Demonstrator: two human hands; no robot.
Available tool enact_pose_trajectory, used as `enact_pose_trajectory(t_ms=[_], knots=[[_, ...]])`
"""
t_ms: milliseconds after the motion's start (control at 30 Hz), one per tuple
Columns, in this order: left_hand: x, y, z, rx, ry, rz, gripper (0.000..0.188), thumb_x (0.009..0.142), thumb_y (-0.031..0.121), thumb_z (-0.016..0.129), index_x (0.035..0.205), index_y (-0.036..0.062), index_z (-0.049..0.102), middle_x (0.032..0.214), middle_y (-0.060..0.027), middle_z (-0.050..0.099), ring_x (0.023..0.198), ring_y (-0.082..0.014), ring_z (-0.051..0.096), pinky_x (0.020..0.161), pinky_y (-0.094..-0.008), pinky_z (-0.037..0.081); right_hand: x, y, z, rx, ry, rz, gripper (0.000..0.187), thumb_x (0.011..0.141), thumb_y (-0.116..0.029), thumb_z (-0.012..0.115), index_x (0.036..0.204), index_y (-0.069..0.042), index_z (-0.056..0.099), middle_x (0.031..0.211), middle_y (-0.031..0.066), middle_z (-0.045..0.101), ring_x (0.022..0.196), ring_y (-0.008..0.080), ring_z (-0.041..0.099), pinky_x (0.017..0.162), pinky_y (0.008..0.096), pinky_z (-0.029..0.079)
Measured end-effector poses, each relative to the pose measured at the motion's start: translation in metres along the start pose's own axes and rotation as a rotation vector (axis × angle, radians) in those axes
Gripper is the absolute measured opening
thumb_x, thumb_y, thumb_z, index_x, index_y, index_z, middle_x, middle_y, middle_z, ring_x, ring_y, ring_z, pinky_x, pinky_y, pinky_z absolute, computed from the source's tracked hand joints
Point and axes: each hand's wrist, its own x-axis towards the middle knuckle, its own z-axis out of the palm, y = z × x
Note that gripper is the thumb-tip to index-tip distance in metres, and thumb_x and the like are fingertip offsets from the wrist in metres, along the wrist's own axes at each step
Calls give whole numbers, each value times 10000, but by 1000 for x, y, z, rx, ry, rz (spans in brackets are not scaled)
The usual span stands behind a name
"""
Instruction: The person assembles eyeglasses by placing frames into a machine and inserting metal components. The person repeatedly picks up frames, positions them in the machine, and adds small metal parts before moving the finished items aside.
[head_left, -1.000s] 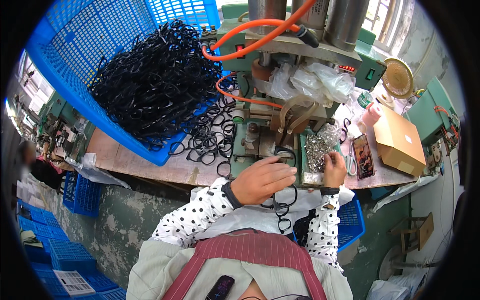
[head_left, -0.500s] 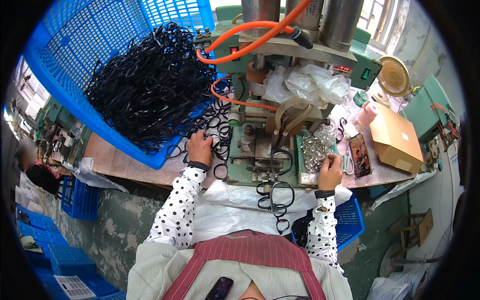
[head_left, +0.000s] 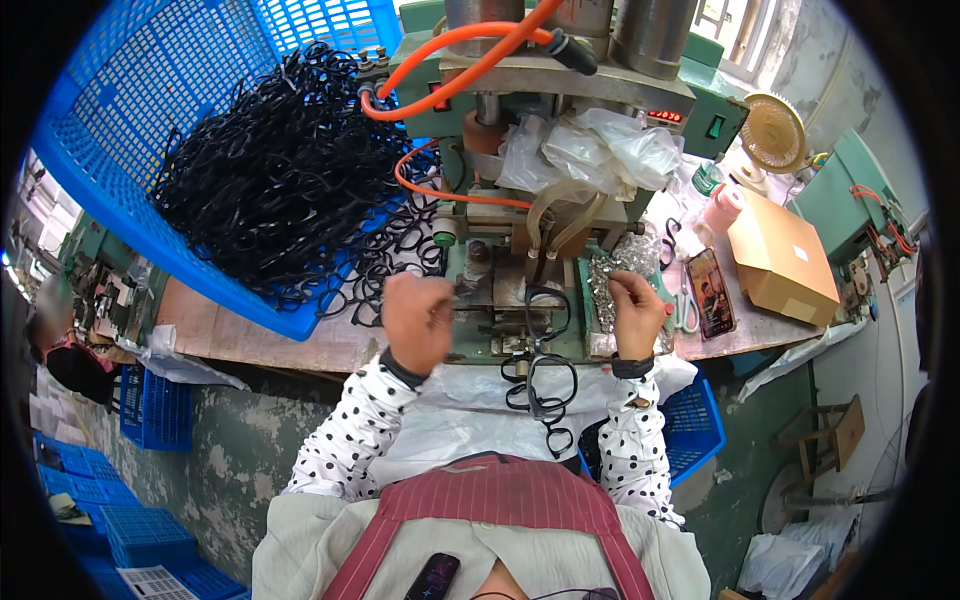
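Observation:
My left hand (head_left: 418, 322) is raised just left of the green press (head_left: 470, 335), its fingers curled closed and slightly blurred; whatever they hold is hidden. Thumb and fingers of my right hand (head_left: 640, 315) are pinched together over the tray of small shiny metal parts (head_left: 603, 290); I cannot make out anything between them. Black eyeglass frames (head_left: 552, 385) hang in a string from the front of the press, between my hands. More loose black eyeglass frames (head_left: 372, 285) lie on the table beyond my left hand, beside a heaped pile (head_left: 290, 180).
A large blue basket (head_left: 190, 255) holds the pile at left. Orange hoses (head_left: 430, 100) arch over the press. Right of the tray are scissors (head_left: 686, 310), a phone (head_left: 710, 295), a cardboard box (head_left: 785, 260) and a small fan (head_left: 772, 135). Another blue basket (head_left: 695, 430) stands below.
My left hand has lifted from the loose frames and come nearer to me, its fingers curling. My right hand has moved slightly up over the metal parts. The whole view has shifted a little.

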Motion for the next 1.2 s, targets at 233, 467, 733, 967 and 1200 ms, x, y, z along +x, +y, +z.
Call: enact_pose_trajectory(t_ms=[233, 467, 733, 967, 1200], knots=[[14, 52, 27, -219, -174, 326, 410, 707, 36, 643, 1114, 78, 635, 1023, -35, 650, 857, -206, 628, 851, -393, 464, -15, -78, 14, 172, -160, -199, 162, 772, 6, 691, 930, 12, 721, 826, 74, 696, 677, 99, 589, 634, 244, 471], [2, 47, 38, -298, -294, 452, 404, 718, 73, 641, 1121, 46, 634, 998, -62, 625, 814, -242, 593, 830, -400, 484, -17, -77, 32, 279, -207, 145, 260, 771, 0, 711, 1027, 27, 678, 845, 75, 688, 746, 92, 618, 638, 223, 483], [22, 51, -1, -262, -299, 371, 310, 722, 48, 630, 1033, 40, 636, 905, -62, 664, 650, -201, 549, 758, -342, 472, -24, -88, 52, 421, -164, 176, 452, 742, 9, 730, 1156, 33, 549, 819, 86, 677, 739, 107, 632, 646, 225, 490], [79, 35, -12, -534, -6, -511, 198, 1007, 131, 482, 1085, 3, 612, 886, -23, 654, 743, -81, 605, 671, -208, 463, -25, -77, 51, 550, -186, 214, 468, 753, 3, 720, 1179, 44, 529, 816, 81, 677, 677, 59, 556, 610, 198, 438], [66, 39, -11, -533, -28, -533, 216, 977, 149, 521, 1093, -11, 611, 967, -86, 670, 811, -156, 630, 730, -257, 480, -25, -77, 59, 484, -123, 165, 532, 740, 11, 746, 1220, 29, 518, 788, 67, 665, 622, 40, 487, 585, 186, 417]])
